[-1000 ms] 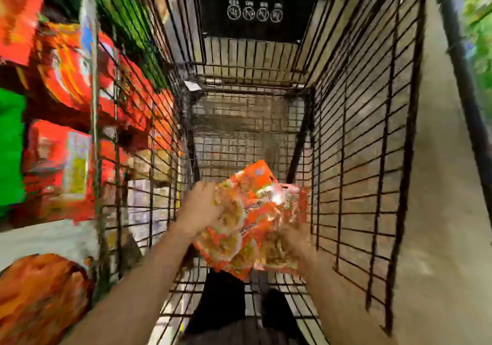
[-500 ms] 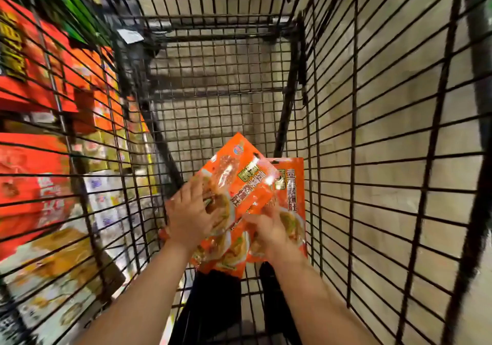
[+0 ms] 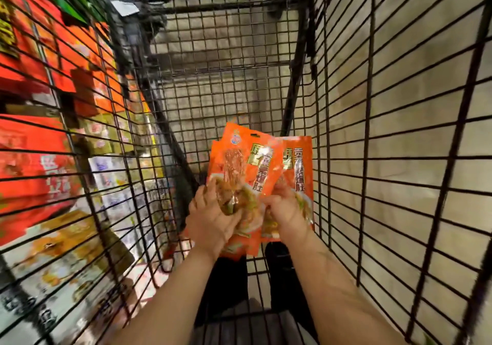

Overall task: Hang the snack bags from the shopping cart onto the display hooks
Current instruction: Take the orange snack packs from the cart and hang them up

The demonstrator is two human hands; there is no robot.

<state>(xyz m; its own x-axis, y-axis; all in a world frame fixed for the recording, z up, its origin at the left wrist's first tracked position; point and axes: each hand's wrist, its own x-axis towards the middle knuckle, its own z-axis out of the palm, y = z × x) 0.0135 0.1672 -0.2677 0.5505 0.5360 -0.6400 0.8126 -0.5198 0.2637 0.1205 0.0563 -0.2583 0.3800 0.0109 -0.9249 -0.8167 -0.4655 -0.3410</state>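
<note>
Floor (image 3: 399,105) of pale grey-beige tile fills the background, seen through the black wire mesh of a shopping cart (image 3: 372,158) whose basket takes up nearly the whole view from above. Outside the cart's left wall stand store shelves (image 3: 40,145) packed with red and orange packages carrying white and yellow characters, too blurred to read; green packs sit at the upper left, and paler packets with orange food pictures lie lower down. A small white tag (image 3: 125,8) hangs at the cart's far left corner, its print illegible. Inside the basket, held above the wire bottom, is a fanned stack of orange snack bags (image 3: 266,169), upright, each with a clear window showing food, a round blue-and-white logo at the top left and vertical Chinese characters in white and yellow boxes; exact wording cannot be read with confidence. Left hand (image 3: 213,219) grips the lower left of the stack, thumb curled over the front bag. Right hand (image 3: 285,211) pinches the lower right edge, fingers curled round the bags. Dark shoes (image 3: 277,278) show below through the mesh.
</note>
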